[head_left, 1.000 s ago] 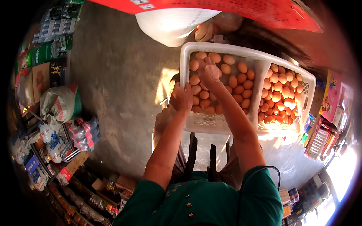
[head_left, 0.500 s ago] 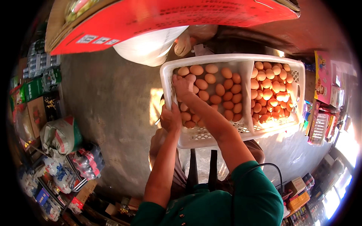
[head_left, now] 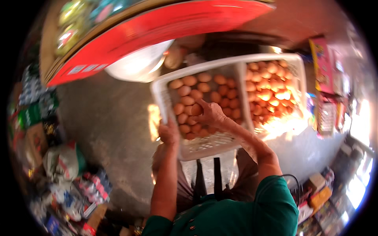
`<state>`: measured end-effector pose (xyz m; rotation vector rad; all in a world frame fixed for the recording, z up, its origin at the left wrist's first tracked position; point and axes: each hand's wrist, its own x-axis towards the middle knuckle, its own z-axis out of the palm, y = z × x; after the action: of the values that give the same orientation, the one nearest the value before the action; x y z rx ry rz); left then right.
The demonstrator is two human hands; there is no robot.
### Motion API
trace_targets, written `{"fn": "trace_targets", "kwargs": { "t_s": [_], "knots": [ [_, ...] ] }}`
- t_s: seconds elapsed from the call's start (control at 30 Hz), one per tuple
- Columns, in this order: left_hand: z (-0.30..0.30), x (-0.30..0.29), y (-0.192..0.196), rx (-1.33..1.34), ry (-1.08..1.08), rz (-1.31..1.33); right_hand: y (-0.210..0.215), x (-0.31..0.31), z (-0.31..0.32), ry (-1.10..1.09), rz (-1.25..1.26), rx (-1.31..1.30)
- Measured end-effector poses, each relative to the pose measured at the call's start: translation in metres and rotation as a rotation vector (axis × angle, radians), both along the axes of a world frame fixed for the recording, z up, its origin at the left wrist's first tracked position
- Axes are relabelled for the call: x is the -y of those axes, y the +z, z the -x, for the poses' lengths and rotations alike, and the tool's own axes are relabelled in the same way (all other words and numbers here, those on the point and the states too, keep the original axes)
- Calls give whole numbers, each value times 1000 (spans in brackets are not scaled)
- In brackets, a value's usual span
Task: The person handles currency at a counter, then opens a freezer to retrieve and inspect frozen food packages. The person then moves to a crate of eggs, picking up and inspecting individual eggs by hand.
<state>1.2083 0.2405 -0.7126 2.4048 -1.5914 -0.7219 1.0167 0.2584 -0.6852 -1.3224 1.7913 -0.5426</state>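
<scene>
A white plastic crate point(head_left: 197, 67) with lattice walls and a divider point(head_left: 242, 94) holds brown eggs in both compartments. My left hand point(head_left: 168, 131) is closed on the crate's left rim near its front corner. Over the left compartment, my right hand point(head_left: 212, 115) has its thumb and fingers around a brown egg point(head_left: 196, 109). Other eggs point(head_left: 189, 80) lie spread below and beside it. The right compartment's eggs point(head_left: 264, 72) are piled closer together, with bright sunlight on the front ones. My right hand hides part of the left compartment's eggs.
A large red carton point(head_left: 165, 37) stands beyond the crate, with a white sack point(head_left: 136, 65) under it. At the left are a bulging woven bag point(head_left: 63, 161) and packs of bottles point(head_left: 94, 187). Pink boxed goods point(head_left: 323, 65) stand right of the crate.
My right hand has moved from the left compartment's far left to its middle, now with an egg between its fingers. My left hand stays at the rim. The view has shifted and turned slightly.
</scene>
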Motion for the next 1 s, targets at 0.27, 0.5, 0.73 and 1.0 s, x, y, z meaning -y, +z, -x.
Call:
{"fn": "trace_targets", "kwargs": {
  "t_s": [0.27,0.5,0.73,1.0],
  "knots": [
    [10,3,16,-89,36,-37,32,-132,181,-704,-56,-127],
    [7,3,8,-110,39,-13,-5,-187,256,-823,-265,-490],
    [5,5,12,70,-8,-76,-40,-196,263,-507,-112,-555],
    [13,5,27,-32,29,3,33,-11,52,179,178,-478]
  ]
}}
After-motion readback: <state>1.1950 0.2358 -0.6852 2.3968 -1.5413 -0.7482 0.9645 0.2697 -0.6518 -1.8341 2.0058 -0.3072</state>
